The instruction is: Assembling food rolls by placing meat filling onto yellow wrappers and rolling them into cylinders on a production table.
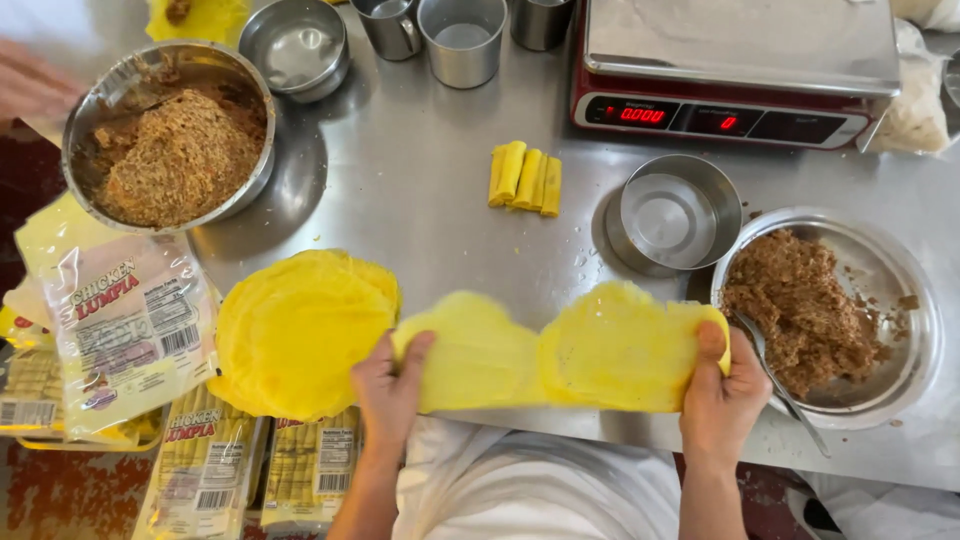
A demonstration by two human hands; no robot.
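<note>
Both hands hold one yellow wrapper (560, 350) stretched wide over the near edge of the steel table (420, 170). The left hand (388, 385) is closed on the wrapper's left end at about 7 o'clock of the view, thumb on top and fingers curled underneath. The right hand (722, 390) is closed on the right end at about 5 o'clock, thumb (711, 345) pressed flat on the yellow sheet. The wrapper sags slightly between them and blurs near its middle.

At 9 o'clock from the left hand lies a stack (300, 330) of round yellow wrappers, just beside the stretched one. At 12 o'clock from the wrapper, four rolls (525, 178) lie side by side, touching each other. At 2 o'clock from the right hand sits a bowl (900, 290) of brown filling with a spoon (775, 385) leaning in it, and a small empty tin (675, 215) stands just left of that bowl. A scale (740, 70) with red digits stands at 1 o'clock. A second bowl (165, 140) of crumbly filling sits at 10 o'clock, with another person's hand (35, 85) at its far left. Sealed packs (130, 330) of rolls lie at 8 o'clock, partly hanging off the table's edge.
</note>
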